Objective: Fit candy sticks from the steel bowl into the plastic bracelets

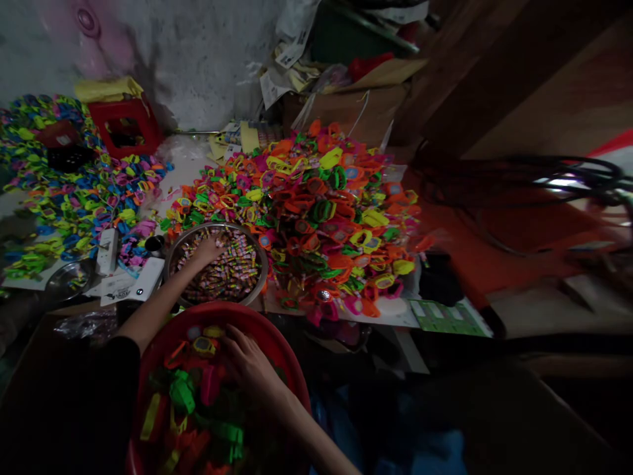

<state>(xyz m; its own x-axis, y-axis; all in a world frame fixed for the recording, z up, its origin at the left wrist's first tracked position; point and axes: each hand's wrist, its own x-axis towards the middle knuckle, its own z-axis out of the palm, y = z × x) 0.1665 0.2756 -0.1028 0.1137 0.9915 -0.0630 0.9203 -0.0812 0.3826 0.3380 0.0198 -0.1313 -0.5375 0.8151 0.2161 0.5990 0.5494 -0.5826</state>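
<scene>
My left hand (208,252) reaches into a round metal bowl (264,270) of small wrapped candies (237,264); its fingertips are among them, too small and dim to make out. Just in front of the bowl is a red basin (295,359) holding colourful plastic toy watches (182,390). Over the basin's right part is my right hand (246,359), fingers spread, near a yellow watch (204,345), with nothing visibly held. Behind and right of the bowl rises a large pile of orange, green, yellow and pink watches (341,224).
Another heap of watches (84,204) spreads over the left side, around a red stool (126,125). A white box (148,280), a power strip (107,252) and a small metal bowl (69,280) lie left of the candy bowl. Black cables (534,178) hang at right.
</scene>
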